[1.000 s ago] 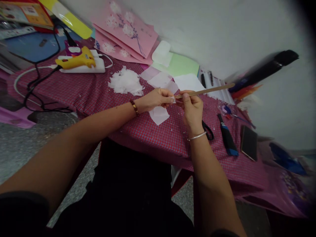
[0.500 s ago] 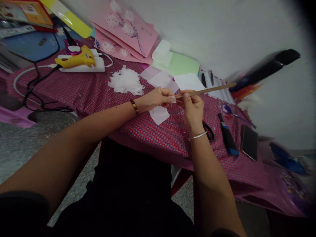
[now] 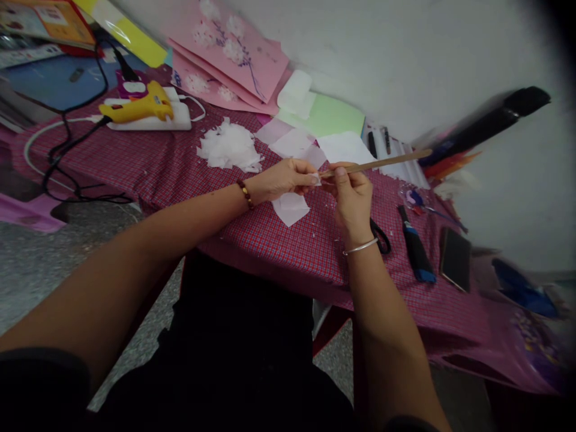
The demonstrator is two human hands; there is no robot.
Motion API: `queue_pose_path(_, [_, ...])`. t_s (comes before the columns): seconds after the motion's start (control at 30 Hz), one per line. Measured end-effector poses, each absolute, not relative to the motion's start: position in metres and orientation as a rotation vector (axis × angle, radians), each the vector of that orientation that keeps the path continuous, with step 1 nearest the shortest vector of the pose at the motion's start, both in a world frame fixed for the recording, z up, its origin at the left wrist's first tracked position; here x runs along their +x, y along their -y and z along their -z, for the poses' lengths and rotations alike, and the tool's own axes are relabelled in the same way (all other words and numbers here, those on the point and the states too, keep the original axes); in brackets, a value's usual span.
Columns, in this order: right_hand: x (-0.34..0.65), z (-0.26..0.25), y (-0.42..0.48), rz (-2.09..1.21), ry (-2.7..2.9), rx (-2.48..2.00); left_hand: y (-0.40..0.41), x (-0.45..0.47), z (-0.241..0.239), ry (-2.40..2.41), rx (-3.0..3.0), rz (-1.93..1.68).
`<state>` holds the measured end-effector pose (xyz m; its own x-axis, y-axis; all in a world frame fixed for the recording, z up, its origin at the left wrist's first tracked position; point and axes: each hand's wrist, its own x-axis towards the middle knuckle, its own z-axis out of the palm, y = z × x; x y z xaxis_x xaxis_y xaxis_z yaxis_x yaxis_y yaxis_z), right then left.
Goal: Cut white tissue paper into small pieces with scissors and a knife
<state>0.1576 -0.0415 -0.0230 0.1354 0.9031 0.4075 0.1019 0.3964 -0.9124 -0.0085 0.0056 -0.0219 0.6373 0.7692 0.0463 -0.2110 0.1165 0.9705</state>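
**Asker:** What sits at the centre of the head view?

**Describer:** The left hand (image 3: 294, 179) and the right hand (image 3: 353, 192) meet above a red checked tablecloth (image 3: 261, 240). The left one pinches a scrap of white paper (image 3: 317, 179), thumb against fingers. The right one grips a thin brown stick (image 3: 391, 161) (it looks wooden), whose far end points up and away to the right.

**Asker:** Do paper and stick touch?

**Describer:** The stick's near end comes right up to the scrap, between the fingertips; whether they actually touch is too small to tell.

**Asker:** Which step is this, would you say?

**Describer:** My judgement: the scrap is being worked at the stick's tip. The next move seems to call for a firm, small pinch on the left and a steady stick on the right.

**Asker:** And around them?

**Describer:** A square of white paper (image 3: 290, 210) lies just below the left hand. Beyond the left forearm is a loose heap of white paper pieces (image 3: 230, 147). Farther left, a yellow glue gun (image 3: 144, 108) rests on a white power strip (image 3: 182, 122). Pink cards (image 3: 261, 66) with white flowers lean at the back, near the wall.
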Motion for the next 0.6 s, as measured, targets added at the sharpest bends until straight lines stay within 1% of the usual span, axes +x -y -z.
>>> queue_pose_path(0.6, [0.1617, 0.029, 0.039, -0.708, 1.366, -1.007, -0.0059, -0.008, 0.0241, -0.546, 1.278, -0.772])
